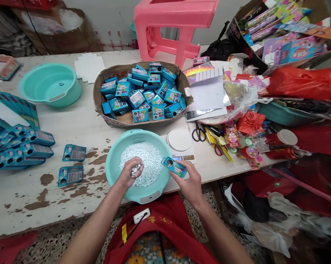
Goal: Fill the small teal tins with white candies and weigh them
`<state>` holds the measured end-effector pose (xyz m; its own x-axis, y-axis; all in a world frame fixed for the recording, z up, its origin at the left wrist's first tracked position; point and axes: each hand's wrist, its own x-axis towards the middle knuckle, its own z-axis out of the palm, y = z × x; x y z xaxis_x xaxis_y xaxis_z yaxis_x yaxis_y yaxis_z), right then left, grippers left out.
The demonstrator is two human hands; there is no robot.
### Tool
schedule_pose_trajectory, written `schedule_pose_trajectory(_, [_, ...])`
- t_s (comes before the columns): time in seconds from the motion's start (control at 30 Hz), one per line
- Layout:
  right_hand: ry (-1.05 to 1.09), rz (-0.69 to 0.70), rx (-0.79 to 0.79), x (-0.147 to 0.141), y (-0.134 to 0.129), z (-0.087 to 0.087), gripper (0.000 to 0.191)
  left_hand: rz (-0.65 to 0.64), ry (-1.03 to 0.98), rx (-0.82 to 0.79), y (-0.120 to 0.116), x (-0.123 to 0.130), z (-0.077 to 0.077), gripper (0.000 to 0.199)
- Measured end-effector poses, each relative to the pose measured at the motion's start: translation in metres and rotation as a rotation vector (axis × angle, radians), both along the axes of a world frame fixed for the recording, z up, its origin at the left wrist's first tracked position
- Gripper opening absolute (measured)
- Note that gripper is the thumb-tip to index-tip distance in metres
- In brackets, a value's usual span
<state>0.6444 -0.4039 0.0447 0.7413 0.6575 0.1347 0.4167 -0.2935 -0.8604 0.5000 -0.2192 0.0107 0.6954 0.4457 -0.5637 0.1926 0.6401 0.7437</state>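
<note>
A turquoise basin (112, 161) at the table's front edge holds many small white candies (151, 161). Over its middle, my left hand (131, 171) is curled round a handful of the candies, some showing between the fingers. Above the basin's right rim, my right hand (189, 181) grips a small blue candy box (174, 167), tilted, with a round dark opening at its near-basin end. Behind the basin stands a cut-down cardboard box (99, 119) full of similar blue boxes (137, 98). Left of the basin, two blue boxes (71, 175) lie on the table.
A white scale (179, 139) stands right of the basin. Scissors (199, 132), wrappers and cans crowd the right. Stacked blue boxes (30, 150) and a second turquoise basin (51, 86) are on the left. A pink stool (173, 14) rests at the back.
</note>
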Motion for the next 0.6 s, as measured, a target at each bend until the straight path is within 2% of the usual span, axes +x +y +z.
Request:
schedule_pose_trajectory(0.1, [-0.033, 0.156, -0.071, -0.016, 0.022, -0.004, 0.031, 0.243, -0.212, -0.039, -0.005, 0.017, 0.036, 0.026])
schedule_pose_trajectory(0.17, [-0.041, 0.232, -0.123, -0.026, 0.033, -0.008, 0.031, 0.361, -0.264, 0.025, -0.011, 0.030, 0.050, 0.032])
schedule_pose_trajectory(0.23, [-0.041, 0.282, -0.157, -0.032, 0.040, -0.011, 0.032, 0.440, -0.254, 0.126, -0.018, 0.039, 0.053, 0.036])
schedule_pose_trajectory(0.37, [-0.039, 0.301, -0.187, -0.035, 0.046, -0.011, 0.033, 0.535, -0.193, 0.237, -0.023, 0.044, 0.046, 0.042])
schedule_pose_trajectory(0.47, [-0.042, 0.294, -0.196, -0.034, 0.049, -0.012, 0.033, 0.535, -0.190, 0.203, -0.023, 0.044, 0.044, 0.042])
schedule_pose_trajectory(0.6, [-0.028, 0.299, -0.185, -0.034, 0.052, -0.015, 0.033, 0.533, -0.198, 0.112, -0.019, 0.047, 0.050, 0.043])
